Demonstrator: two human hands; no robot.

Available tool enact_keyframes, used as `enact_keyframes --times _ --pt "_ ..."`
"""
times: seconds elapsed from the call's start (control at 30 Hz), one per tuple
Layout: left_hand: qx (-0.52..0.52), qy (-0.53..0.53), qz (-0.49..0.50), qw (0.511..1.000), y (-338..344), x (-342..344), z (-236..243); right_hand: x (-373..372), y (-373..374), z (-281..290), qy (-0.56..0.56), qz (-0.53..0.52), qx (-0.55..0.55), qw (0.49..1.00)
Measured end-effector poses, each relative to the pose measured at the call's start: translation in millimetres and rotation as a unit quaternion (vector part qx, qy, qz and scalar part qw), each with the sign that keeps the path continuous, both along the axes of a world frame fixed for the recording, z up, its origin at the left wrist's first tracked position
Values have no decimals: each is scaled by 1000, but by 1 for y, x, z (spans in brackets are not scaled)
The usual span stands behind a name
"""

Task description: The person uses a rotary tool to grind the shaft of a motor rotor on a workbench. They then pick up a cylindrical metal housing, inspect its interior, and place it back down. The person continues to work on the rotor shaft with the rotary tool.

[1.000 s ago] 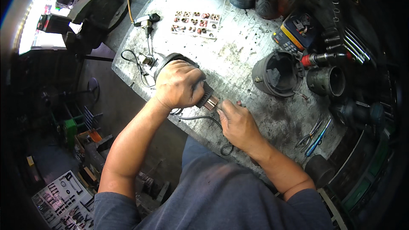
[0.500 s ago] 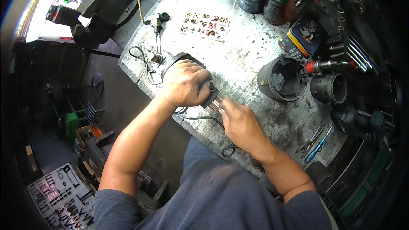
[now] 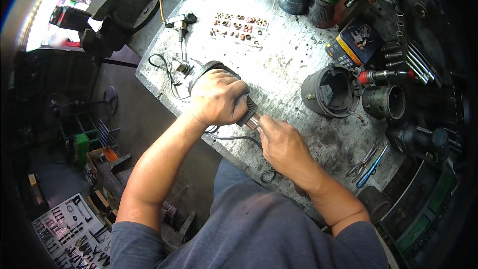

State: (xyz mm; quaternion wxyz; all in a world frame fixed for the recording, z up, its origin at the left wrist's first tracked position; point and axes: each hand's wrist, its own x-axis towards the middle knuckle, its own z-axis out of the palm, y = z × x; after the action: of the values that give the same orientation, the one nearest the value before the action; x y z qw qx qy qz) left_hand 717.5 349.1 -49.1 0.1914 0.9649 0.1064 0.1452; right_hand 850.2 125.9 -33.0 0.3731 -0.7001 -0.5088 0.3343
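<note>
Scuffed gray metal makes up the tabletop (image 3: 286, 67). Near its edge, the left hand (image 3: 219, 98) wraps around a dark ribbed part (image 3: 246, 111). Its coppery end (image 3: 252, 121) points to four o'clock, touching the curled right hand (image 3: 282, 142); I can't tell if that one grips. Small round bits (image 3: 238, 26) lie at twelve o'clock, a dark round shell (image 3: 311, 94) at two.

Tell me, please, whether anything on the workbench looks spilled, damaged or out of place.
Nothing looks plainly spilled or broken; only dark stains blotch the workbench, and a black cord loops untidily near the right hand.
</note>
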Motion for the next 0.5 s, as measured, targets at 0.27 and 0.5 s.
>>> enact_keyframes --times 0.27,0.5 --pt "7 -34 0 999 -1 0 -3 3 3 0 14 8 21 1000" --pt "6 -14 -7 1000 1 0 -1 6 0 0 11 13 -21 1000"
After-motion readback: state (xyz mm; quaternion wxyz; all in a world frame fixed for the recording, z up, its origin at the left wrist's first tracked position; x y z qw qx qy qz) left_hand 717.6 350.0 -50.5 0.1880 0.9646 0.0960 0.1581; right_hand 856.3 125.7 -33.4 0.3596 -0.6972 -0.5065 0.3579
